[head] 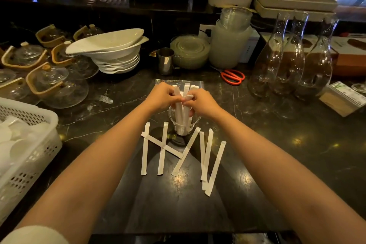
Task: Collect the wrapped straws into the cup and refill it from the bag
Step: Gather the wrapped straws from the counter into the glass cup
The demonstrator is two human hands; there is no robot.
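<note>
A clear glass cup [184, 125] stands on the dark, polished marble-veined tabletop [277, 144], holding a bundle of paper-wrapped straws [181, 109] that stick up above its rim. Both hands meet over the cup: the left hand [161, 96] and the right hand [200, 103] are each closed around the upper part of the bundle, fingertips nearly touching. Just in front of the cup, seven flat white wrapped straws [206, 156] lie loose on the tabletop, mostly lengthwise, one lying diagonally across two others. Behind the hands lies a clear, flat plastic bag [164, 82].

Farther out, red-handled scissors [232, 76] rest to the right, near three tall clear glass carafes [293, 59]. A small steel pitcher [166, 61] stands behind the bag, beside a stack of white ceramic bowls [112, 51] with pointed rims. Glass teapots with wooden handles [49, 81] cluster at the left, and a white perforated plastic basket [25, 144] sits at the near left edge.
</note>
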